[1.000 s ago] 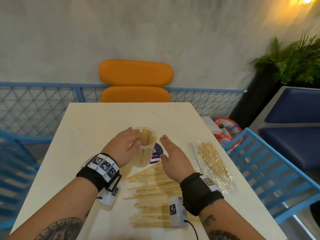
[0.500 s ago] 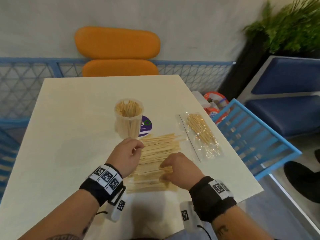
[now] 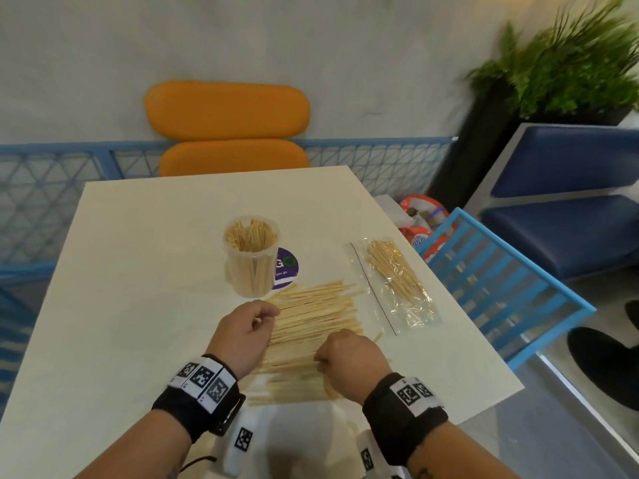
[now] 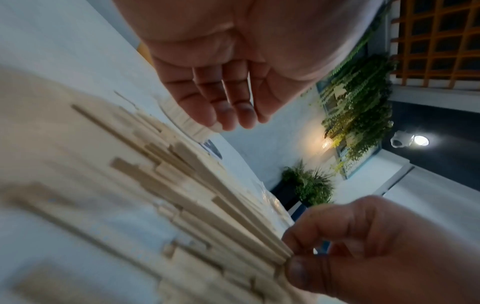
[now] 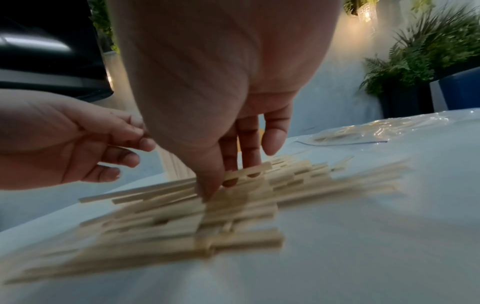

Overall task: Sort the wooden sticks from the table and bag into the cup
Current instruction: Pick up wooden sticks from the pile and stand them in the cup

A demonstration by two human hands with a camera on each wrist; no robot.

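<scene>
The cream table fills the middle and lower part of the head view, its far edge meeting an orange chair at upper centre. A blue slatted chair stands off the table's right edge, and a green plant sits in the upper right corner.

A loose pile of wooden sticks lies fanned across the table at lower centre, most of them running left to right. Right of the pile, near the table's right edge, lies a clear plastic bag with more sticks inside. Above the pile, at the centre of the frame, stands a translucent cup, upright and packed with sticks on end; a purple round sticker shows just behind its right side.

The left hand hovers at the pile's left end, fingers loosely curled and holding nothing; in the left wrist view its fingers hang relaxed above the sticks. The right hand is on the pile's lower right part, and the right wrist view shows its fingertips pinching several sticks together, lifted slightly off the heap.
</scene>
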